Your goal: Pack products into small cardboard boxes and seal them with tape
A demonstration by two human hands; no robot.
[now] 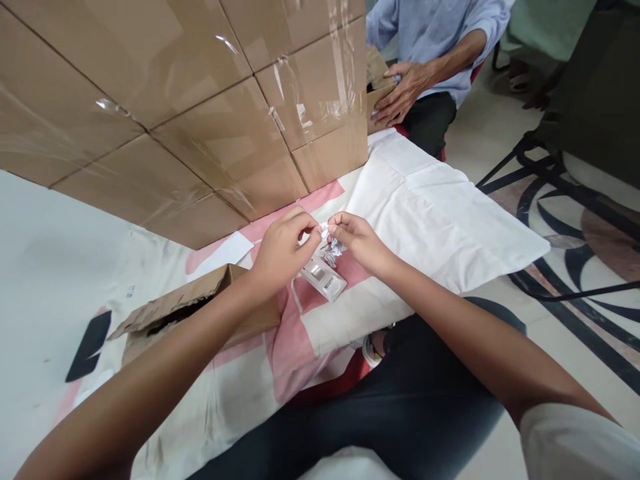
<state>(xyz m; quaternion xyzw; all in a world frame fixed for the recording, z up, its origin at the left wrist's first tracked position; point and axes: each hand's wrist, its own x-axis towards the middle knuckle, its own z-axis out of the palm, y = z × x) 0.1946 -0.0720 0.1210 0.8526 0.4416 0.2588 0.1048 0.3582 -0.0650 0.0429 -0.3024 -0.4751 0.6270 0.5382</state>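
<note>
Taped cartons (200, 120) fill the head view's eleven o'clock. At centre, the left hand (286, 248) and right hand (361, 244) pinch crumpled paper (325, 231) between closed fingertips, a pale plastic case (327, 283) at six o'clock; work looks midway, paper already crumpled, remainder unclear.

Plain dark trousers (425, 400) show toward six o'clock, below them a pale shirt front (350, 465); a loose pale-grey short sleeve (575, 440) ends at four o'clock.
</note>
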